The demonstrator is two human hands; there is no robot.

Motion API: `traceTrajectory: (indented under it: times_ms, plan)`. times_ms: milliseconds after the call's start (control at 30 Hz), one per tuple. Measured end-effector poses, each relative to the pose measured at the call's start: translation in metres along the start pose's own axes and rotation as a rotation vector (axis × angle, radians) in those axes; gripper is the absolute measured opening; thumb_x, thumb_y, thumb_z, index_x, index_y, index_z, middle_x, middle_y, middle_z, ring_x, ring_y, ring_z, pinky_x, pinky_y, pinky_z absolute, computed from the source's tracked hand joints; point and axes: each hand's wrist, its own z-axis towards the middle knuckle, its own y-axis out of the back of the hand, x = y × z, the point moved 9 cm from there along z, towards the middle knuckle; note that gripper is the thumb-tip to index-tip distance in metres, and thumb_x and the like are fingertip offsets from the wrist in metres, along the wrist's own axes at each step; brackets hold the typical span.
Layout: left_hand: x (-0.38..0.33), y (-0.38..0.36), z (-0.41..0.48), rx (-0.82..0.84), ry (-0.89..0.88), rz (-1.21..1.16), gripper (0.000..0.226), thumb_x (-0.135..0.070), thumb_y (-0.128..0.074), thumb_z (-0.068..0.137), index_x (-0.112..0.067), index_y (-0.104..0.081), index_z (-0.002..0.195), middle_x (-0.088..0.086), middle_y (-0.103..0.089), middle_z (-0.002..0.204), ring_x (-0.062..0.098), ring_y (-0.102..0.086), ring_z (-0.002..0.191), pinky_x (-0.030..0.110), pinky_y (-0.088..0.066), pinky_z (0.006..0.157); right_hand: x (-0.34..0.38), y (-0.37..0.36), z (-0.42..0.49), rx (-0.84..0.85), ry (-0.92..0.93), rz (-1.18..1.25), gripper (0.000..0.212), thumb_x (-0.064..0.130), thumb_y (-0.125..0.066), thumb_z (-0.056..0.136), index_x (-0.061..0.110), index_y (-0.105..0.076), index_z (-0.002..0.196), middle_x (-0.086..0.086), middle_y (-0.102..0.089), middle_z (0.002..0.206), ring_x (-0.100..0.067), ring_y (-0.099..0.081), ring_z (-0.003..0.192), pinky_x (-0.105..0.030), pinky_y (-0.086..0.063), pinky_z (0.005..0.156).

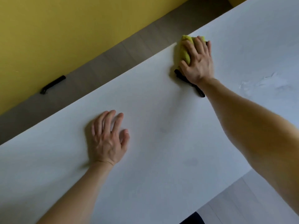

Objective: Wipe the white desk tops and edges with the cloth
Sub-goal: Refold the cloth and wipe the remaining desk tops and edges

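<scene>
A white desk top [161,126] fills most of the view, its far edge running diagonally from lower left to upper right. A yellow-green cloth [183,49] with a black trim lies near that far edge. My right hand [197,62] presses flat on the cloth with fingers spread over it. My left hand [108,138] rests palm down on the bare desk top nearer to me, fingers relaxed and holding nothing.
Beyond the far edge runs a strip of grey-brown floor [97,67], then a yellow wall [56,29] with a black object [52,84] at its base. Damp streaks [267,81] show on the desk at right. Pale floor [258,199] lies at the lower right.
</scene>
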Motion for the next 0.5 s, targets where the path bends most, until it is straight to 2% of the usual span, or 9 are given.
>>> traceTrajectory:
  times_ms: [67,100,200,267,333,367,500]
  plan:
    - [0.001,0.001,0.000,-0.007,-0.001,0.000,0.050,-0.037,-0.059,0.101,-0.016,-0.065,0.146,0.013,-0.056,0.156,0.039,-0.050,0.145,0.057,-0.037,0.113,0.035,-0.013,-0.017,-0.015,-0.037,0.023,0.080,0.058,-0.049,0.093,0.023,-0.043,0.165,-0.017,-0.038,0.170,-0.038,-0.022,0.164,-0.060,-0.003,0.135]
    - [0.000,0.001,-0.001,-0.008,-0.001,-0.001,0.050,-0.037,-0.059,0.101,-0.016,-0.064,0.146,0.013,-0.055,0.156,0.039,-0.050,0.145,0.057,-0.037,0.112,0.068,-0.022,-0.032,-0.025,0.025,0.044,0.081,0.056,-0.055,0.090,0.020,-0.047,0.163,-0.020,-0.040,0.168,-0.041,-0.026,0.162,-0.061,-0.005,0.134]
    - [0.000,0.000,-0.001,-0.004,0.000,0.001,0.051,-0.038,-0.059,0.101,-0.015,-0.064,0.146,0.012,-0.054,0.158,0.040,-0.049,0.145,0.057,-0.037,0.111,0.178,-0.049,-0.089,0.029,0.368,0.102,0.083,0.053,-0.065,0.084,0.015,-0.056,0.156,-0.023,-0.047,0.162,-0.044,-0.035,0.158,-0.062,-0.009,0.133]
    - [0.001,0.001,-0.003,-0.016,-0.005,0.002,0.050,-0.038,-0.059,0.102,-0.015,-0.064,0.146,0.013,-0.054,0.158,0.040,-0.050,0.145,0.056,-0.037,0.111,0.201,-0.046,-0.104,0.064,0.478,0.115,0.081,0.055,-0.062,0.084,0.017,-0.056,0.155,-0.018,-0.049,0.162,-0.039,-0.036,0.158,-0.061,-0.010,0.134]
    - [-0.001,0.003,-0.002,-0.031,-0.023,-0.002,0.051,-0.037,-0.059,0.102,-0.015,-0.064,0.148,0.013,-0.055,0.157,0.040,-0.051,0.144,0.055,-0.036,0.113,0.169,-0.034,-0.095,0.068,0.485,0.096,0.081,0.057,-0.059,0.085,0.021,-0.054,0.157,-0.014,-0.050,0.161,-0.036,-0.037,0.157,-0.057,-0.006,0.135]
    - [-0.002,0.003,-0.001,-0.036,-0.030,-0.005,0.051,-0.036,-0.059,0.102,-0.015,-0.064,0.148,0.014,-0.056,0.157,0.040,-0.051,0.143,0.055,-0.036,0.113,0.137,-0.027,-0.087,0.054,0.420,0.077,0.082,0.057,-0.059,0.084,0.021,-0.053,0.157,-0.013,-0.052,0.159,-0.036,-0.039,0.156,-0.057,-0.006,0.135]
    - [-0.004,0.003,0.001,-0.033,-0.044,-0.036,0.053,-0.040,-0.058,0.103,-0.017,-0.063,0.150,0.014,-0.054,0.158,0.040,-0.050,0.146,0.056,-0.035,0.117,-0.024,0.007,-0.074,-0.075,-0.047,0.077,0.074,0.051,-0.060,0.085,0.024,-0.051,0.153,-0.011,-0.052,0.152,-0.037,-0.036,0.157,-0.057,-0.008,0.135]
